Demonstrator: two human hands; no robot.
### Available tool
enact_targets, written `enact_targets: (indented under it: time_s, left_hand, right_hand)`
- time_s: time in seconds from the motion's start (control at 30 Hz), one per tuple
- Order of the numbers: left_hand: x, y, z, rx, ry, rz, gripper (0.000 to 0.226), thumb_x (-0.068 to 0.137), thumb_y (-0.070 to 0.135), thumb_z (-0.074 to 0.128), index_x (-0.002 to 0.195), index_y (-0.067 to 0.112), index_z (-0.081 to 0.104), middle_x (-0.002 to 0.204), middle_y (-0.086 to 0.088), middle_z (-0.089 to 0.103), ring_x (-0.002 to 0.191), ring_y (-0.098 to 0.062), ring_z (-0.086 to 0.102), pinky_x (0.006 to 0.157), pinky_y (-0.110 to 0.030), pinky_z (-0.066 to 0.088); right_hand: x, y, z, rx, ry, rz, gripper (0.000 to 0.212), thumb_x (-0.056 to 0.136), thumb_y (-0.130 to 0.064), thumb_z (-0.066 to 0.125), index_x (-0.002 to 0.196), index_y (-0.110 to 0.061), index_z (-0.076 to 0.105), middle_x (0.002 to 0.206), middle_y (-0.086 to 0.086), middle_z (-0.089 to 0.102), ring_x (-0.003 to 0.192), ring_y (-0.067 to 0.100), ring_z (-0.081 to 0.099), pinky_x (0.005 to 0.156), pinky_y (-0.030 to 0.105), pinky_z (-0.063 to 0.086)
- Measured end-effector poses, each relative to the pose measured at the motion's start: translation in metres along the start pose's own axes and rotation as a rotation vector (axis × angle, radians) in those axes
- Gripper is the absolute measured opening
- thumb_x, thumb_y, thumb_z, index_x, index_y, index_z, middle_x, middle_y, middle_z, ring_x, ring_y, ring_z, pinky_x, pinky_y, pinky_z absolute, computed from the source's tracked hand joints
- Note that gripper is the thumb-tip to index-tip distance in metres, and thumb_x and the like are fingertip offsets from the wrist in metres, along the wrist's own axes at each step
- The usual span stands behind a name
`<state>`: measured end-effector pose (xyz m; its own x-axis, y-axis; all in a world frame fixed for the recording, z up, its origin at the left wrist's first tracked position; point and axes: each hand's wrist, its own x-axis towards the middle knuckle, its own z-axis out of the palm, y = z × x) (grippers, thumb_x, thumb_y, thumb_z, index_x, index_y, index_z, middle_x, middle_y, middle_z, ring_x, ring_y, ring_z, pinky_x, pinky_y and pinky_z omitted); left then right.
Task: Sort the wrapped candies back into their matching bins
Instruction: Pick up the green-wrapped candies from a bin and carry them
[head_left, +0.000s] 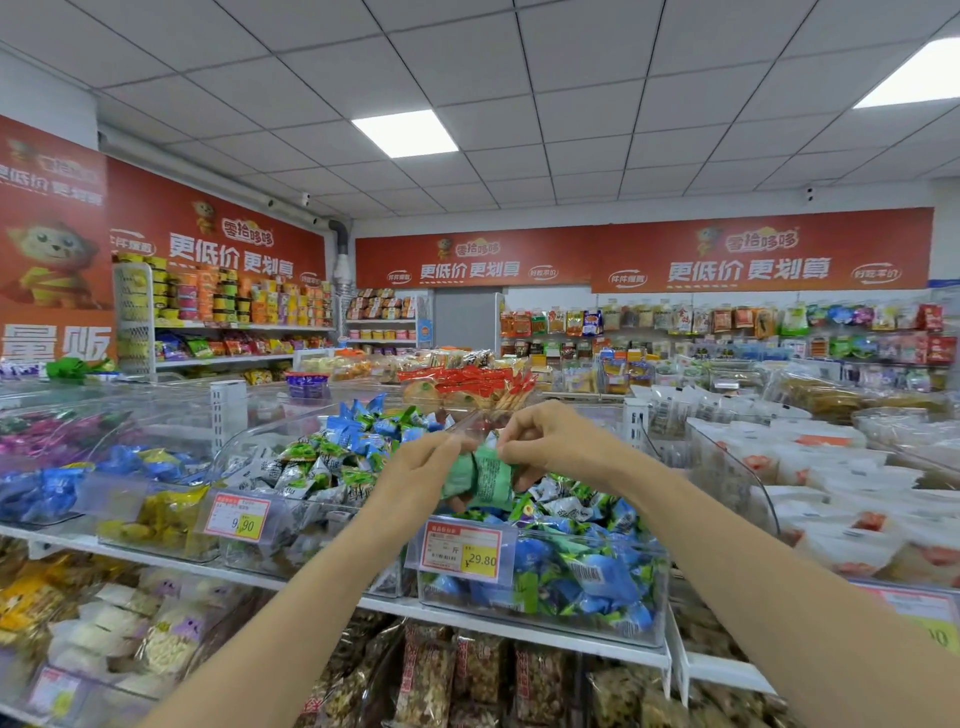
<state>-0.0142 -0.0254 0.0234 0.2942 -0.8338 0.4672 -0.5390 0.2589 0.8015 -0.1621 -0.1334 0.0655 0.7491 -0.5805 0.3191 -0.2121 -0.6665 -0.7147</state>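
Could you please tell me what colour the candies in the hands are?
The candies are pale green with dark print, clearest in the head view.

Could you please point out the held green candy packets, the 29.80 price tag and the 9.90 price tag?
green candy packets (487, 480): head view, wrapper front.
29.80 price tag (461, 552): head view, label centre.
9.90 price tag (238, 517): head view, label centre.
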Motion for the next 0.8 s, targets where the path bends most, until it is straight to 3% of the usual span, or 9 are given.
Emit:
enact_targets:
  time_s: [0.03, 0.1, 0.17, 0.23, 0.33, 0.43, 0.57, 0.67, 0.8]
  left_hand:
    - [-0.003, 0.002, 0.004, -0.056, -0.041, -0.026, 0.029, 0.103, 0.039, 0.039, 0.117, 0.026, 0.061, 0.113, 0.014, 0.056, 0.085, -0.001, 0.057, 0.074, -0.010, 0.048]
    - [-0.003, 0.000, 0.011, -0.067, -0.100, -0.009, 0.018, 0.097, 0.046, 0.049, 0.105, 0.035, 0.060, 0.105, 0.015, 0.058, 0.094, -0.006, 0.056, 0.085, -0.026, 0.045]
    - [-0.003, -0.002, 0.011, -0.014, -0.115, 0.031, 0.006, 0.090, 0.040, 0.064, 0.095, 0.038, 0.061, 0.091, 0.001, 0.070, 0.082, -0.019, 0.066, 0.080, -0.045, 0.055]
    - [-0.002, -0.005, 0.007, -0.012, -0.104, 0.039, 0.014, 0.087, 0.034, 0.069, 0.100, 0.031, 0.066, 0.094, -0.002, 0.072, 0.076, -0.021, 0.071, 0.077, -0.053, 0.057]
    - [-0.004, -0.007, 0.002, -0.074, -0.086, 0.025, 0.019, 0.087, 0.028, 0.070, 0.106, 0.028, 0.067, 0.116, -0.002, 0.066, 0.078, -0.019, 0.073, 0.078, -0.050, 0.059]
    - [-0.004, -0.010, 0.001, -0.047, -0.094, 0.059, 0.019, 0.088, 0.029, 0.070, 0.106, 0.032, 0.067, 0.133, 0.001, 0.055, 0.081, -0.017, 0.073, 0.079, -0.043, 0.060]
    - [-0.006, -0.009, -0.001, -0.028, -0.117, 0.064, 0.013, 0.088, 0.029, 0.069, 0.101, 0.031, 0.067, 0.128, -0.008, 0.061, 0.084, -0.016, 0.071, 0.081, -0.042, 0.060]
    - [-0.006, -0.009, -0.004, -0.016, -0.122, 0.036, 0.010, 0.089, 0.026, 0.068, 0.099, 0.027, 0.065, 0.121, -0.008, 0.062, 0.077, -0.013, 0.072, 0.084, -0.042, 0.058]
    - [-0.002, -0.006, -0.005, -0.081, -0.047, -0.017, 0.013, 0.089, 0.025, 0.069, 0.100, 0.026, 0.062, 0.113, 0.001, 0.063, 0.075, -0.017, 0.073, 0.086, -0.045, 0.058]
  right_hand:
    - [0.000, 0.001, 0.002, 0.001, 0.013, 0.000, 0.008, 0.091, -0.005, 0.062, 0.085, -0.001, 0.065, 0.051, -0.010, 0.062, 0.054, 0.010, 0.066, 0.063, 0.024, 0.057]
    - [-0.001, 0.000, 0.004, 0.023, 0.022, 0.011, 0.008, 0.091, -0.004, 0.062, 0.084, 0.000, 0.066, 0.056, -0.005, 0.065, 0.055, 0.010, 0.067, 0.061, 0.022, 0.056]
    - [-0.002, 0.000, 0.000, 0.062, -0.005, 0.035, 0.011, 0.090, -0.007, 0.064, 0.089, 0.004, 0.068, 0.070, 0.007, 0.071, 0.062, 0.015, 0.068, 0.066, 0.024, 0.058]
    - [-0.003, 0.002, -0.010, 0.057, -0.022, 0.087, 0.021, 0.091, -0.014, 0.065, 0.095, 0.006, 0.068, 0.085, 0.019, 0.073, 0.069, 0.019, 0.069, 0.070, 0.027, 0.059]
    - [-0.005, 0.011, -0.026, -0.131, -0.072, 0.198, 0.019, 0.088, -0.015, 0.069, 0.093, 0.004, 0.071, 0.088, 0.018, 0.073, 0.075, 0.020, 0.070, 0.074, 0.032, 0.060]
    - [-0.005, 0.020, -0.021, -0.333, -0.255, 0.372, 0.014, 0.085, -0.014, 0.073, 0.093, -0.003, 0.074, 0.086, 0.010, 0.074, 0.081, 0.020, 0.071, 0.080, 0.034, 0.060]
    - [-0.002, 0.029, -0.011, -0.450, -0.275, 0.417, 0.011, 0.088, -0.008, 0.068, 0.094, 0.000, 0.072, 0.088, 0.014, 0.072, 0.077, 0.020, 0.069, 0.080, 0.035, 0.060]
    - [-0.004, 0.026, -0.022, -0.366, -0.178, 0.298, 0.009, 0.086, -0.007, 0.068, 0.078, -0.004, 0.070, 0.071, 0.008, 0.067, 0.062, 0.015, 0.062, 0.080, 0.036, 0.059]
    - [-0.007, 0.006, -0.033, 0.039, -0.002, 0.052, 0.009, 0.089, -0.012, 0.067, 0.087, -0.003, 0.068, 0.078, 0.001, 0.069, 0.072, 0.012, 0.065, 0.071, 0.025, 0.055]
